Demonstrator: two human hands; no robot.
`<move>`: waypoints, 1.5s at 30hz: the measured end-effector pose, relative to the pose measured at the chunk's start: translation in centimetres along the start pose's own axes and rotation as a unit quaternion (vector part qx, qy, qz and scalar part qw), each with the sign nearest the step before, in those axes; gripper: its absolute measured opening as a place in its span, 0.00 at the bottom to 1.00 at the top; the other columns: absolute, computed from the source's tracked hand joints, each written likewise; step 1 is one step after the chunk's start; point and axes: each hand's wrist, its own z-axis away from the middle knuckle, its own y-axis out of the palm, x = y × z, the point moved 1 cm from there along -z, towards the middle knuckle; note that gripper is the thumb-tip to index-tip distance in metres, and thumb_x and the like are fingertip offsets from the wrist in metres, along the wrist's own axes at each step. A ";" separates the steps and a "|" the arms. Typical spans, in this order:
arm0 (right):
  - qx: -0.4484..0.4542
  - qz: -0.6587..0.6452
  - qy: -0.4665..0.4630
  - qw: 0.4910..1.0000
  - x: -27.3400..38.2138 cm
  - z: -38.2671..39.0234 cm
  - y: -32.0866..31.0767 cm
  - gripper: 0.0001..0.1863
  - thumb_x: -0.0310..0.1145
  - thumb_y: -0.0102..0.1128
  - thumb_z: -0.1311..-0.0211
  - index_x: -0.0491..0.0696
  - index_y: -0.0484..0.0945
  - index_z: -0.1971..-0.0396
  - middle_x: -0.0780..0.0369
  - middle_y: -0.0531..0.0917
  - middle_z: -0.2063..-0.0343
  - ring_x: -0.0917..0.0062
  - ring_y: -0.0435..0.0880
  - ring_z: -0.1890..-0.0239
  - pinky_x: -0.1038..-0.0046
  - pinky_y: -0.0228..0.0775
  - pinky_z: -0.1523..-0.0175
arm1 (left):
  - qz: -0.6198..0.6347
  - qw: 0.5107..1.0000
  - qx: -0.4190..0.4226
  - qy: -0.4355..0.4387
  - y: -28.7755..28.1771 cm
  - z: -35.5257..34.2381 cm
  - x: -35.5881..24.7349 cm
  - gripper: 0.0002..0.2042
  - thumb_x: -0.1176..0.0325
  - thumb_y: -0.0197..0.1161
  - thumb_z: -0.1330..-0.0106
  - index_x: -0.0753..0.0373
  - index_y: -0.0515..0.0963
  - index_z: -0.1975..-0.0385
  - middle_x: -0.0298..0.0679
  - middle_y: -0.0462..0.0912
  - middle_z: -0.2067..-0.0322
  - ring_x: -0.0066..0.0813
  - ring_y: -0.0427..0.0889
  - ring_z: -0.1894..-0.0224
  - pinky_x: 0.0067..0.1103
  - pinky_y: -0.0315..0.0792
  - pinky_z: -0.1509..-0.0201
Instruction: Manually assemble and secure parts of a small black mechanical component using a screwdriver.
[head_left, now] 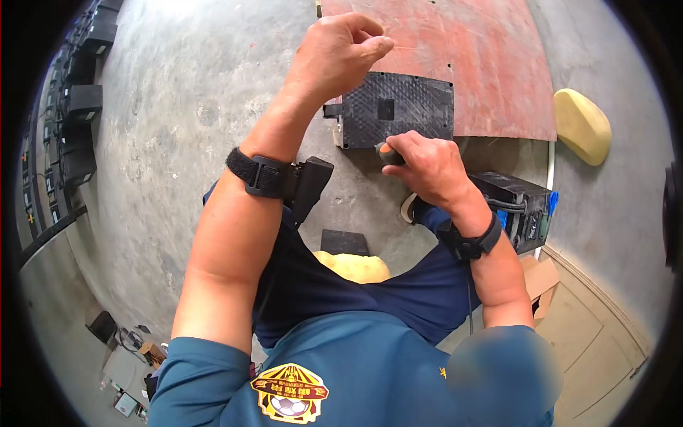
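Note:
A flat black case [363, 117] with a patterned top, a small square recess in its middle and small holes along its rim lies at the near edge of a red board [484, 78]. Over the case's far left corner, my left hand [338, 57] is raised with its fingers curled and thumb near the index finger. Whatever they pinch, if anything, is too small to make out. My right hand [430, 167] grips a dark tool handle [390, 155] with an orange end, just in front of the case's near edge. The tool's working end is hidden.
Right of my knee stands a black box [512, 206] with cables and blue parts. A yellow pad [582, 127] lies at the far right, an open cardboard box [539, 281] nearer. Several black units [84, 103] line the left side. Beneath me is a yellow seat [356, 266].

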 end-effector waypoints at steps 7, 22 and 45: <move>-0.007 -0.053 0.020 0.998 0.4 0.0 0.2 0.20 0.29 0.73 0.51 0.50 0.75 0.58 0.59 0.82 0.59 0.60 0.86 0.63 0.61 0.79 0.61 | -0.009 1.000 0.000 0.011 0.2 -0.7 0.3 0.14 0.61 0.70 0.35 0.65 0.85 0.58 0.32 0.84 0.72 0.16 0.78 0.70 0.17 0.73 0.68; 0.008 -0.031 0.040 0.999 -0.2 0.1 0.7 0.22 0.31 0.75 0.53 0.50 0.76 0.57 0.60 0.83 0.56 0.61 0.86 0.64 0.64 0.79 0.63 | -0.027 0.999 0.013 0.013 1.3 -0.7 0.1 0.14 0.61 0.70 0.34 0.66 0.85 0.58 0.33 0.85 0.71 0.16 0.78 0.70 0.18 0.73 0.67; -0.025 -0.070 -0.015 0.997 -0.2 0.2 0.9 0.23 0.27 0.73 0.53 0.53 0.76 0.55 0.65 0.84 0.55 0.62 0.86 0.67 0.65 0.80 0.64 | -0.028 0.999 0.021 0.016 1.2 -0.8 0.4 0.14 0.60 0.70 0.34 0.65 0.85 0.58 0.35 0.87 0.69 0.17 0.81 0.67 0.18 0.75 0.65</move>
